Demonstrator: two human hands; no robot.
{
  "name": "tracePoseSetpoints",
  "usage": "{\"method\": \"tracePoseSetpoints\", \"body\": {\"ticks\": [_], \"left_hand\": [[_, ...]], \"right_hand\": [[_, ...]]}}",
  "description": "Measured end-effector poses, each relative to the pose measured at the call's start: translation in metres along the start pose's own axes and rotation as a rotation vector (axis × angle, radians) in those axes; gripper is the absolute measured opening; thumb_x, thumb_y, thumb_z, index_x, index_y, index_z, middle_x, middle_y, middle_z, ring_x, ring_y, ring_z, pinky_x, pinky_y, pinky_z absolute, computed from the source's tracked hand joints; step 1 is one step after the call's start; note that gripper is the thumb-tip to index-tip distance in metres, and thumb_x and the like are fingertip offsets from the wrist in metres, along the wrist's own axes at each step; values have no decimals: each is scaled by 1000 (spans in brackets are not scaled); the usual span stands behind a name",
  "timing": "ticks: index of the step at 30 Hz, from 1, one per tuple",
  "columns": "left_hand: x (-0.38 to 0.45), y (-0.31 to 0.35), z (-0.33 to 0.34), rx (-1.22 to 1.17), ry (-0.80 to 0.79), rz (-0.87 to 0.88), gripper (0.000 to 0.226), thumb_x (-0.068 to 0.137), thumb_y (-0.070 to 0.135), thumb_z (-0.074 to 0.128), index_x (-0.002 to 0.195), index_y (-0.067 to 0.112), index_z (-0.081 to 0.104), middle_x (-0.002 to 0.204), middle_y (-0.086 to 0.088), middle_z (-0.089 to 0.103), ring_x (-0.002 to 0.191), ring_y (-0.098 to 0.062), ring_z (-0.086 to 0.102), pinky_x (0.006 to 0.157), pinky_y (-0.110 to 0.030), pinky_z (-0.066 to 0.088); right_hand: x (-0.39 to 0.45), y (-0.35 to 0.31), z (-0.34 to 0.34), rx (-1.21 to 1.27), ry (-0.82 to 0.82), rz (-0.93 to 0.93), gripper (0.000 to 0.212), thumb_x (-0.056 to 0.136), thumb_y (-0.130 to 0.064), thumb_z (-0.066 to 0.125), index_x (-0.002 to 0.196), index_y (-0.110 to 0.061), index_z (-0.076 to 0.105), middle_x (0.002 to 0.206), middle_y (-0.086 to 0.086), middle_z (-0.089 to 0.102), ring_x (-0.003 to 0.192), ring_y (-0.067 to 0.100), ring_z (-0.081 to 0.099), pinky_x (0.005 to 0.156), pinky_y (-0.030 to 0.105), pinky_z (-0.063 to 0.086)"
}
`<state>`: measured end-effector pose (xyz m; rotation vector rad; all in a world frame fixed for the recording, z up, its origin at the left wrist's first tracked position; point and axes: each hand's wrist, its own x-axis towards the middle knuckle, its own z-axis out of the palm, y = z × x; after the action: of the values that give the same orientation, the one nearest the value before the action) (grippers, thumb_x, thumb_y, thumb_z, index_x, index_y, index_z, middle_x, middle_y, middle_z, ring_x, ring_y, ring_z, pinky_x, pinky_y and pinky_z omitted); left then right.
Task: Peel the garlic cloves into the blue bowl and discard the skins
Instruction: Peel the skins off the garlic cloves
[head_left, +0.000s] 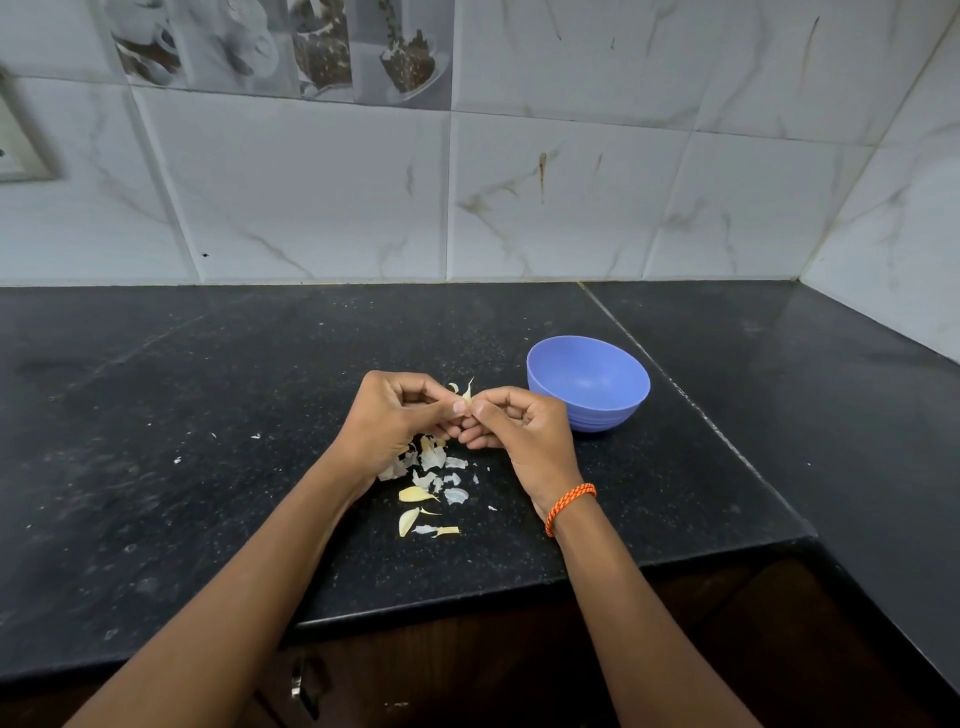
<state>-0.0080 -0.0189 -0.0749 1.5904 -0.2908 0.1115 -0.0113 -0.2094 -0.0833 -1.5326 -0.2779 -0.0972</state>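
Observation:
My left hand (396, 415) and my right hand (519, 428) meet above the black counter, and both pinch one small garlic clove (467, 395) whose pale skin sticks up between the fingertips. The blue bowl (588, 382) stands just to the right of my right hand; no cloves show in the part of its inside that I see. Below my hands lies a scatter of white garlic skins (434, 460). Two yellowish cloves (415, 493) (408, 521) lie among the skins nearer to me.
The black stone counter (208, 415) runs back to a white tiled wall (519, 197) and turns a corner at the right. Its front edge is close to me, with a dark cabinet and handle (301, 680) below. Tiny skin flecks dot the counter left of my hands.

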Motion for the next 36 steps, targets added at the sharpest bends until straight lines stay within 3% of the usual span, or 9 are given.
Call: {"method": "tracePoseSetpoints", "body": {"ticks": [5, 10, 17, 20, 25, 36], "left_hand": [[0, 0, 1, 15, -21, 8, 18, 88, 13, 85, 95, -4, 81, 90, -22, 80, 77, -32, 77, 72, -31, 65], [0, -2, 3, -14, -44, -21, 17, 93, 10, 80, 100, -5, 81, 92, -24, 79, 79, -33, 77, 73, -31, 66], [1, -5, 7, 12, -32, -28, 16, 99, 9, 75, 106, -4, 82, 92, -22, 80, 80, -36, 79, 73, -31, 67], [0, -6, 8, 90, -39, 14, 15, 101, 9, 73, 106, 0, 83, 94, -17, 82, 82, -39, 80, 75, -36, 68], [-2, -6, 9, 215, -29, 73, 13, 101, 13, 74, 106, 9, 86, 91, -7, 83, 80, -29, 81, 77, -40, 68], [-6, 2, 4, 95, -101, 42, 13, 100, 5, 73, 103, -4, 83, 89, -19, 81, 87, -38, 81, 85, -43, 67]], "right_hand": [[2, 6, 1, -158, 29, -55, 9, 100, -4, 68, 95, -1, 75, 76, 15, 74, 68, 22, 73, 67, 33, 63], [2, 6, 6, -284, 19, -74, 14, 101, -15, 68, 93, -4, 68, 65, -1, 65, 57, 11, 62, 58, 28, 55], [1, 5, 5, -250, 31, -84, 18, 104, -16, 64, 93, -3, 69, 70, 5, 67, 58, 10, 60, 57, 22, 51], [1, 4, 4, -229, 20, -75, 17, 105, -15, 64, 93, -4, 71, 72, 5, 69, 60, 9, 61, 57, 23, 52], [1, 4, 3, -187, -5, -49, 14, 102, -10, 66, 91, -3, 72, 67, 3, 66, 61, 13, 61, 58, 28, 53], [0, 2, 3, -134, -29, -41, 15, 103, -6, 62, 92, 3, 66, 67, 11, 67, 59, 23, 66, 60, 36, 56]]}}
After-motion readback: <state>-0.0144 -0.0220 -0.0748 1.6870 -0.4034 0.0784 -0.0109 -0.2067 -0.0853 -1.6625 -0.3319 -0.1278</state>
